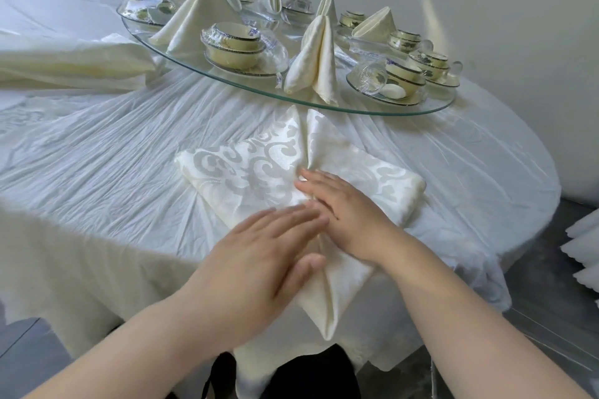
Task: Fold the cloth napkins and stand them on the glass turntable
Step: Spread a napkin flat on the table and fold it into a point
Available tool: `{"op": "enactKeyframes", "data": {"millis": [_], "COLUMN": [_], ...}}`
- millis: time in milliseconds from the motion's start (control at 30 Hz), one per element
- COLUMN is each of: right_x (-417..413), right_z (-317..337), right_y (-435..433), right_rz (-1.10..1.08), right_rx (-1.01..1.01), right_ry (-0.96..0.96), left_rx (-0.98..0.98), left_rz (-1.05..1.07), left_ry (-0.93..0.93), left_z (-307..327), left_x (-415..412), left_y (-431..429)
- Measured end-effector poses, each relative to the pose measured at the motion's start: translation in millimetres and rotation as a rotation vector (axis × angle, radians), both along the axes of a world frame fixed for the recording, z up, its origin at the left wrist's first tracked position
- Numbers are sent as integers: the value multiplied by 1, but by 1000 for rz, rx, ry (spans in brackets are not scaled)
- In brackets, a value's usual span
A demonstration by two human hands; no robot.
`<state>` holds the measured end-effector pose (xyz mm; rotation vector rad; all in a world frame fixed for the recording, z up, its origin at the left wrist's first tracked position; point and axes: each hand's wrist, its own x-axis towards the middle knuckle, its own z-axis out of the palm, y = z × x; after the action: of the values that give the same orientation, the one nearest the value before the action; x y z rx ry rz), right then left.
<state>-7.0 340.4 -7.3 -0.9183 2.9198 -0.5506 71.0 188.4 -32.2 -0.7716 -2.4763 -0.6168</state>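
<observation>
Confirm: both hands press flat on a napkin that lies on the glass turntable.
Wrong place. In the head view the napkin lies on the tablecloth before the glass turntable, not on it; left hand and right hand do press flat on it.

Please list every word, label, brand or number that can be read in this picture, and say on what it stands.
No text here can be read.
Blue print on the plastic wrap around the bowl set: too small and blurred to read.
The flat napkin bears only a woven scroll pattern, no letters.
</observation>
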Motion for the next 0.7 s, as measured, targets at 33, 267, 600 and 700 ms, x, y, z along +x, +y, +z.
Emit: {"op": "enactKeyframes", "data": {"millis": [33, 267, 600, 700], "right_x": [0, -1, -1, 0], "right_z": [0, -1, -4, -4], "right_y": [0, 0, 2, 6], "right_rz": [8, 11, -1, -113], "right_rx": [7, 43, -47, -411], "right_ry": [6, -4, -28, -32], "left_rx": [2, -319, -290, -150], "left_rz": [54, 246, 368, 350], "left_ry": [16, -548, -605, -338], "left_z": [3, 20, 26, 24], "left_x": [-4, -52, -85, -74], "left_y": [-6, -57, -89, -88]}}
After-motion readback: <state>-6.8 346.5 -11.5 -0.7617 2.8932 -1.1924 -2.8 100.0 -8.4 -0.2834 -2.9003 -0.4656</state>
